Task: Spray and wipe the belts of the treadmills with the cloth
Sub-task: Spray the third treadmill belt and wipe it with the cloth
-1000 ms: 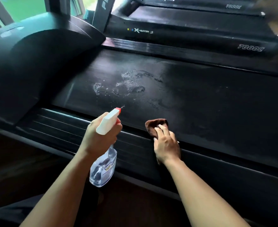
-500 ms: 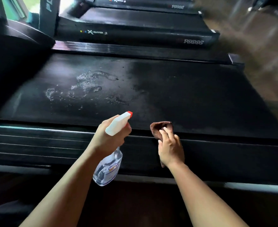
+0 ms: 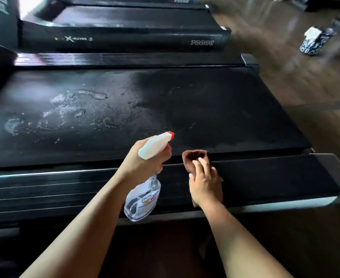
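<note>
Treadmill belt [image 3: 205,109] black, wet foam patches [image 3: 65,111] toward left end. Left grip [image 3: 142,167] closed round spray bottle [image 3: 143,199] above near side rail [image 3: 54,189]. Right grip [image 3: 205,185] held brown cloth [image 3: 193,156] against belt's near edge.

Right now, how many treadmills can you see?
3. The nearest treadmill is right in front; the second treadmill sits just beyond it; the third treadmill shows at the top edge. More may be hidden.

The clear plastic spray bottle [image 3: 143,199] has a label reading "Ganso"; the smaller print is illegible. The neighbouring black treadmill [image 3: 125,40] has "X-" followed by blurred letters, and "7000C", on its side. The farther black treadmill [image 3: 181,0] also reads "7000C". The dark upright post [image 3: 3,15] shows "PL".
</note>
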`<state>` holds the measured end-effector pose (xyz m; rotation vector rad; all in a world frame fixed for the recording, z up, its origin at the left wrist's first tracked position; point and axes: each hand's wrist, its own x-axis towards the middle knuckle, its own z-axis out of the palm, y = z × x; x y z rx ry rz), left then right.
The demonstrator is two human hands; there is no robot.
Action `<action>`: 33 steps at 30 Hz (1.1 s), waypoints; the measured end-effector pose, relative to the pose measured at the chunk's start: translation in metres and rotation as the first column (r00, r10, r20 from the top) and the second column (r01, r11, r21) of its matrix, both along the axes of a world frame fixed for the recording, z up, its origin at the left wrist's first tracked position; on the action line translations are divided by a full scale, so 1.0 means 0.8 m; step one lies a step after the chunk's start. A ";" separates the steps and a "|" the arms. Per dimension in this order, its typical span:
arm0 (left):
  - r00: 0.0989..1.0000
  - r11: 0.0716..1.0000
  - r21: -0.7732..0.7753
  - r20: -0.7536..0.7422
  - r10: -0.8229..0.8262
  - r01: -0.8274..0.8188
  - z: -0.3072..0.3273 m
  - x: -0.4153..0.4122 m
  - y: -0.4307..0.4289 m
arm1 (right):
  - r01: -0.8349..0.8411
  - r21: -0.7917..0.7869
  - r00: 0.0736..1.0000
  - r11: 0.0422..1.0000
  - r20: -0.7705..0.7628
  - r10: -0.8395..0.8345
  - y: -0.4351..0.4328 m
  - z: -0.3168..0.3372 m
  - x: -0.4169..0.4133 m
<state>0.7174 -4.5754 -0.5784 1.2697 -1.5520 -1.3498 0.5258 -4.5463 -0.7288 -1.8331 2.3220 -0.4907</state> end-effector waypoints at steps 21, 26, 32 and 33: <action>0.995 0.979 -0.190 0.053 0.081 -0.070 0.018 -0.042 -0.026 | 0.004 -0.152 0.998 0.988 -0.057 -0.012 -0.002 -0.019 -0.001; 0.998 0.989 -0.144 0.064 -0.007 0.017 0.009 -0.038 -0.016 | -0.004 -0.180 0.997 0.984 -0.074 -0.010 -0.001 -0.019 -0.002; 0.989 0.998 -0.058 0.148 0.010 -0.002 -0.007 -0.015 0.005 | 0.001 -0.181 0.999 0.983 -0.044 -0.009 -0.002 -0.020 -0.001; 0.986 0.998 -0.057 0.162 0.038 -0.029 -0.009 -0.008 0.009 | 0.005 -0.183 0.999 0.983 -0.043 -0.013 -0.002 -0.021 -0.001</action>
